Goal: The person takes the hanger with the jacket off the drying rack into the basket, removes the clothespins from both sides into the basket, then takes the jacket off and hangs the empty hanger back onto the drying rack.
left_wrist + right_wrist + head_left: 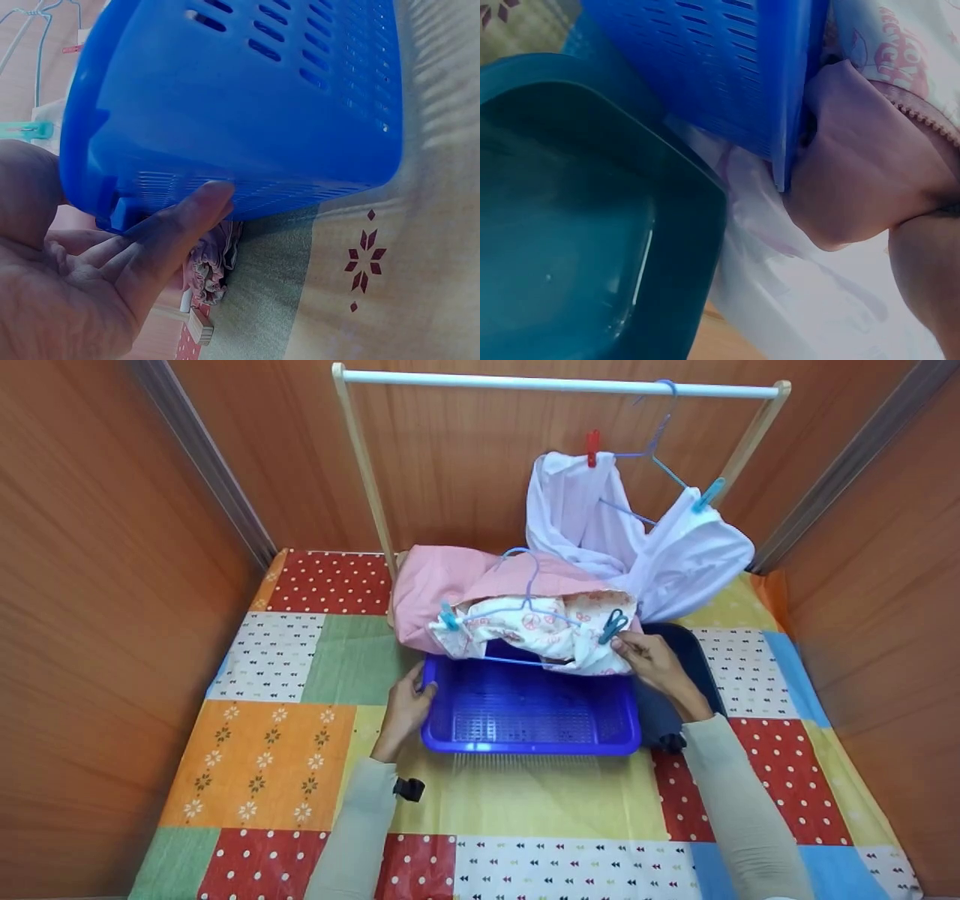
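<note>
A pink zippered garment (442,577) with a white printed lining lies over the back of a blue plastic basket (525,748). A blue wire hanger (528,585) sits in its opening, with a light-blue clothespin (449,617) at the left and a dark-green clothespin (613,626) at the right. My right hand (654,660) pinches the garment's edge just below the green clothespin. At the basket's left rim, my left hand (409,706) holds on, thumb near the top and index finger along the outer wall in the left wrist view.
Behind stands a rack with a white rod (487,380). From it hangs a white garment (585,502) on a hanger, held by a red clothespin (592,448) and a light-blue one. A dark teal tub (592,217) stands right of the basket. Wooden panels enclose three sides.
</note>
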The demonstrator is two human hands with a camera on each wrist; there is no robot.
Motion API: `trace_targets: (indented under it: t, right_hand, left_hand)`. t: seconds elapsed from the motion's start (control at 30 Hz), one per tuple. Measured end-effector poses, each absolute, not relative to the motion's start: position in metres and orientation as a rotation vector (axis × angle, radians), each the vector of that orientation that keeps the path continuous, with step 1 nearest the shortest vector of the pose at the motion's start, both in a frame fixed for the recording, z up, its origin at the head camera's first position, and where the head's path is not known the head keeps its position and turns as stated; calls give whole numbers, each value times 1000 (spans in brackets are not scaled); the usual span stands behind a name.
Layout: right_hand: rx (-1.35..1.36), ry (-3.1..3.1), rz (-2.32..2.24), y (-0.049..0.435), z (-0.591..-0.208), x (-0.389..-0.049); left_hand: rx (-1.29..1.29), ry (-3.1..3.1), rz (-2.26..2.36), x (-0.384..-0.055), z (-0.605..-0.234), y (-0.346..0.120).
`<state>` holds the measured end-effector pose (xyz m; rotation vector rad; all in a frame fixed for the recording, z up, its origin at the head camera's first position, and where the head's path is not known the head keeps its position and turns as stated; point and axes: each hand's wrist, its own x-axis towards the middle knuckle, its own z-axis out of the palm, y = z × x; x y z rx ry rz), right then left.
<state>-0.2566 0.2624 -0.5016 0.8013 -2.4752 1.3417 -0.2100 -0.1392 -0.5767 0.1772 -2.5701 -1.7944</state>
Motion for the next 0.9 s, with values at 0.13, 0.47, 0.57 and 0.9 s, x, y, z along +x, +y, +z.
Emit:
trace_targets:
  t: [0.13,0.47,0.57,0.9]
  right_hand:
    - [790,-2511,1318,268,-516,-263]
    - [819,-2524,1144,281,-545,-278]
    - [802,-2530,1034,280,-546,-277]
    - [734,-2550,902,276,-545,-271]
  left_hand:
    - [176,-2562,-1792,-210,-578,-139]
    - [183,-2562,-1768,-210,-579,-139]
    - [179,-2558,-1778,-210,-578,-140]
    - [249,-2604,-1602,-207,-574,-143]
